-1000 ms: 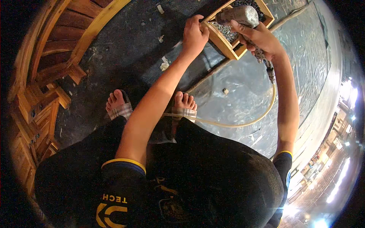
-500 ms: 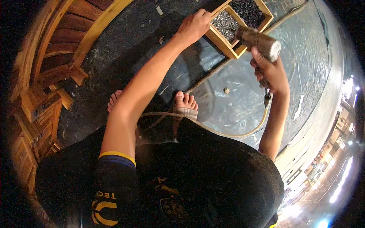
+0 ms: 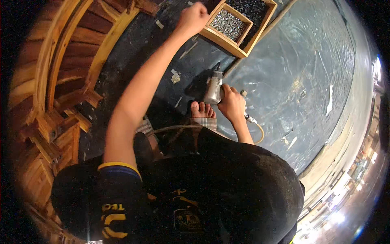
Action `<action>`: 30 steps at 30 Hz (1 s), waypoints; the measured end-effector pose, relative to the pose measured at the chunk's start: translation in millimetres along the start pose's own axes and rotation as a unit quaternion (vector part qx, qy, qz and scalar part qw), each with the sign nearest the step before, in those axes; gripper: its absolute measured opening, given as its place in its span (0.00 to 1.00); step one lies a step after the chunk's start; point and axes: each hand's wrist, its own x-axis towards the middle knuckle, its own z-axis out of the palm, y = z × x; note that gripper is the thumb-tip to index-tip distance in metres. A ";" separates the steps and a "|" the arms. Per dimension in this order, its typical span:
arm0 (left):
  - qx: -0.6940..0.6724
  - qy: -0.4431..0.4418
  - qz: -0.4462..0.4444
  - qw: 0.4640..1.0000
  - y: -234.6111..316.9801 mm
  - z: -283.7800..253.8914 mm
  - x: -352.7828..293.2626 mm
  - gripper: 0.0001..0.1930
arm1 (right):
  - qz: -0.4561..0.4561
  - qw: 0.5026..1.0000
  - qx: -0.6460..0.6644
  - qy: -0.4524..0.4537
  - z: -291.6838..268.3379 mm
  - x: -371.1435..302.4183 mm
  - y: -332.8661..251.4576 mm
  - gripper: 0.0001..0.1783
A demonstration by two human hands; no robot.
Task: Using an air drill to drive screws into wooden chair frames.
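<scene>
In my right hand (image 3: 232,105) is a worn metal air drill (image 3: 213,87), gripped by its handle just above my bare foot. The dark bit at its nose points away from me, and a hose fitting shows below the grip. My left hand (image 3: 194,18) is closed, its fingers against or right beside the left edge of a wooden box (image 3: 224,45). Whatever its fingertips may pinch is hidden. Inside the box sits a smaller wooden tray of silver screws or similar small fasteners (image 3: 228,25), with many small black pieces (image 3: 248,10) around and behind it.
Slatted wooden furniture (image 3: 61,77) stands along the left. A pale air hose (image 3: 260,134) loops from the drill. Dark sheeting (image 3: 300,77) covers the floor, with a long strip (image 3: 280,18) across it. Paper scraps (image 3: 175,76) lie near my foot (image 3: 203,110).
The air drill has come down and left from over the box to near my foot, its nose turned away from me. My left hand and the box appear farther left; the view has shifted too.
</scene>
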 end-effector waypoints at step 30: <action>-0.447 -0.186 -0.503 0.716 0.3 31.4 -95.9 0.10 | -0.170 0.985 0.021 -0.016 -3.1 8.9 1.1 0.32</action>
